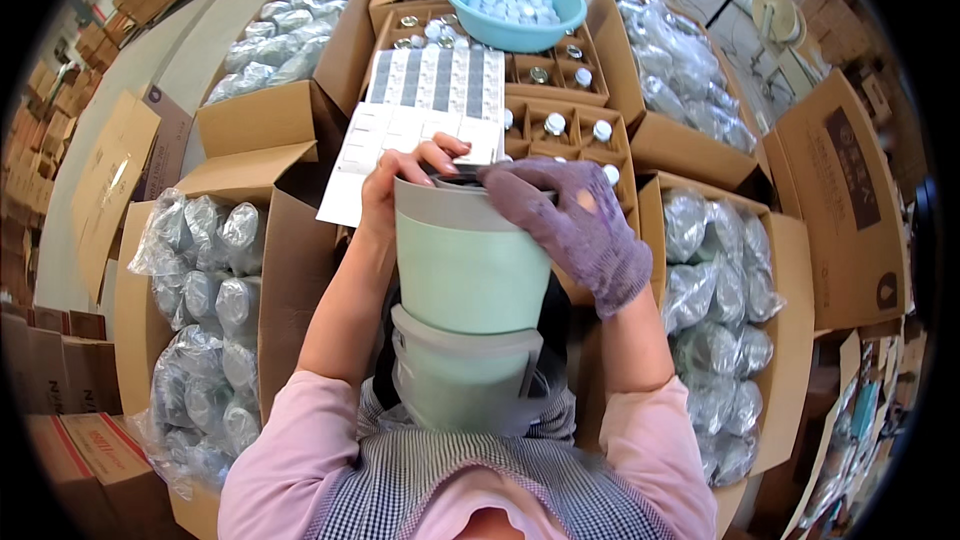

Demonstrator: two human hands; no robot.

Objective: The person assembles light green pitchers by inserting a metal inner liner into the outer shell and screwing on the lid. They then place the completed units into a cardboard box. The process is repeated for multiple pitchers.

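A pale green, round-sided container (470,265) with a grey rim stands in front of my body, between my forearms. My bare left hand (405,175) curls over the left of its rim, thumb side hidden. At the right of the rim, my right hand (565,215) wears a purple knitted glove with a hole in it, and its fingers bend over the top. A small dark piece (462,176) shows between the two hands; I cannot make out its kind. Directly below is a second pale green container (465,370) with a grey rim, close to my lap.
Label sheets (435,90) lie just beyond my hands, over cartons of white-capped bottles (555,125). A blue basin (515,5) of white caps sits on the cartons. Open boxes of plastic-wrapped items (205,290) (715,330) stand on both sides.
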